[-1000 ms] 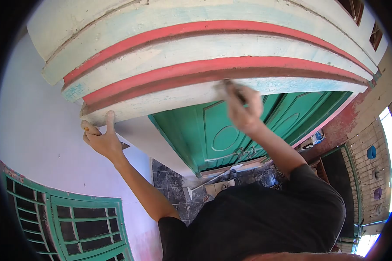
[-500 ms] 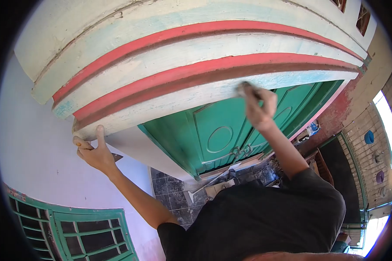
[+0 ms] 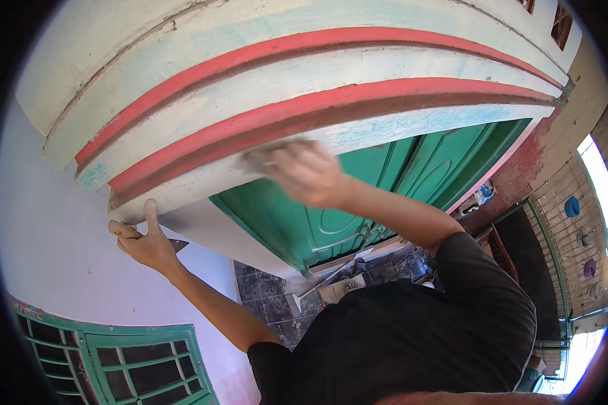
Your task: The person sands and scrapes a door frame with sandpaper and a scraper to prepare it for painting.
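My left hand [image 3: 148, 244] is closed around a putty knife [image 3: 178, 245], whose dark blade tip sticks out past the palm and whose handle end shows near the fingers. Its thumb rests against the left end of the lowest white ledge [image 3: 203, 181]. Blurred by motion, my right hand [image 3: 307, 174] presses a flat greyish pad [image 3: 258, 159] on that ledge's front face, left of its middle. What the pad is cannot be made out. Pale blue patches show in the white paint to the right of the hand.
Red bands [image 3: 270, 108] run between the stepped white ledges. Below is a green panelled double door [image 3: 385, 179]. A long-handled squeegee [image 3: 297, 302] lies on the dark tiled floor [image 3: 263, 290]. A green barred window [image 3: 145, 364] stands at lower left, beside the pale wall [image 3: 67, 270].
My right hand has swept left along the lowest ledge, from above the door's middle toward its left side. My left hand stays at the ledge's end with the putty knife.
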The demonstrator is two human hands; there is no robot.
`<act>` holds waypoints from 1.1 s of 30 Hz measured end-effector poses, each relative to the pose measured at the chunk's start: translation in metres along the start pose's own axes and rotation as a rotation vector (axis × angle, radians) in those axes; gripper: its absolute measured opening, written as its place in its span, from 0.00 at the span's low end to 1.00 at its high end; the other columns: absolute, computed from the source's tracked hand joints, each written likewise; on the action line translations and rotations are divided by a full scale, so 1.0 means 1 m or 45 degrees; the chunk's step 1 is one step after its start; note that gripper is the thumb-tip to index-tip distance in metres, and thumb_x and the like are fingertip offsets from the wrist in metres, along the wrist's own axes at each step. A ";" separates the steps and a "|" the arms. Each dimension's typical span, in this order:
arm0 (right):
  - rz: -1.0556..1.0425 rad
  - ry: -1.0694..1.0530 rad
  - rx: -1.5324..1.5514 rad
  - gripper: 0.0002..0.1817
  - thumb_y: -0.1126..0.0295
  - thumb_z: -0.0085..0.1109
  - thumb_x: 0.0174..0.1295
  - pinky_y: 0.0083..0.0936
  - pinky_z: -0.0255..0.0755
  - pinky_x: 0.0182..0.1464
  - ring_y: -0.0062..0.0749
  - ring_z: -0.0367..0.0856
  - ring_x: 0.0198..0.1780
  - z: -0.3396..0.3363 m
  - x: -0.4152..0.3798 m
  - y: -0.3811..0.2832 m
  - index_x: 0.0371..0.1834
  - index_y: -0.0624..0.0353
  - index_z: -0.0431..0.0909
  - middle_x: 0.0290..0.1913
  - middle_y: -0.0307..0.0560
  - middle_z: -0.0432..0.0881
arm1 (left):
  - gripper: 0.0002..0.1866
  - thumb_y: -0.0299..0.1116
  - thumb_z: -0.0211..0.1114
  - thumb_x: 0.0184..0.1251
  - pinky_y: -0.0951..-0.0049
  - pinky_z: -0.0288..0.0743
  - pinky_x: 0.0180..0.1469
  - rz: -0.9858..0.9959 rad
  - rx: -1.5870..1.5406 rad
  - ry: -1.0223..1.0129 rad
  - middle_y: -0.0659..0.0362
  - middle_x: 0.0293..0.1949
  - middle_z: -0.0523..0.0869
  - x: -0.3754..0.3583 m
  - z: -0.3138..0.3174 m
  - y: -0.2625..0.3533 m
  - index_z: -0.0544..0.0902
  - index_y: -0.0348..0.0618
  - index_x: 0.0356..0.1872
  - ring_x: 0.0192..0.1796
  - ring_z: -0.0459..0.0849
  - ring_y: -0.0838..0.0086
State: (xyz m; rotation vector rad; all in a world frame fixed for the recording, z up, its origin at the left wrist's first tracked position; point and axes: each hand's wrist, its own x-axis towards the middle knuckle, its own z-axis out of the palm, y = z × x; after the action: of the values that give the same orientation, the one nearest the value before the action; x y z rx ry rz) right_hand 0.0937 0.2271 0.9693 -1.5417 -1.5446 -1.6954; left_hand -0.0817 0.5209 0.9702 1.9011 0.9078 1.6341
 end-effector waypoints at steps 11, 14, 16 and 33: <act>0.043 -0.101 -0.187 0.19 0.72 0.73 0.50 0.32 0.75 0.45 0.36 0.81 0.45 -0.026 -0.048 0.010 0.47 0.65 0.90 0.53 0.47 0.81 | 0.32 0.48 0.88 0.54 0.59 0.71 0.57 0.078 0.060 -0.010 0.55 0.41 0.70 0.004 -0.003 -0.002 0.71 0.43 0.40 0.51 0.70 0.58; -0.058 -0.078 0.066 0.21 0.68 0.65 0.46 0.36 0.77 0.50 0.44 0.81 0.48 0.027 0.005 -0.041 0.42 0.71 0.87 0.57 0.54 0.80 | 0.33 0.47 0.88 0.54 0.59 0.71 0.57 0.027 0.020 -0.018 0.55 0.40 0.70 0.002 -0.006 0.006 0.69 0.43 0.38 0.51 0.70 0.58; -0.082 -0.187 0.139 0.23 0.67 0.64 0.47 0.38 0.77 0.51 0.44 0.81 0.51 0.049 0.027 -0.065 0.44 0.73 0.86 0.59 0.56 0.81 | 0.33 0.47 0.88 0.54 0.59 0.71 0.57 0.030 -0.008 -0.011 0.55 0.40 0.71 0.001 -0.005 0.006 0.67 0.44 0.37 0.52 0.70 0.58; 0.138 -0.011 -0.055 0.17 0.75 0.71 0.56 0.33 0.76 0.43 0.40 0.82 0.47 0.018 -0.017 -0.032 0.50 0.67 0.89 0.55 0.51 0.82 | 0.34 0.46 0.89 0.53 0.57 0.72 0.56 0.061 0.050 -0.015 0.54 0.40 0.73 0.008 -0.009 0.002 0.66 0.42 0.36 0.49 0.74 0.57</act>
State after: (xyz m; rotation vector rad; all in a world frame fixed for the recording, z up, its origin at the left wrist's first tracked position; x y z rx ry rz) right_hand 0.0810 0.2467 0.9359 -1.6253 -1.4100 -1.6746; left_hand -0.0892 0.5247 0.9781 1.9713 0.9022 1.6425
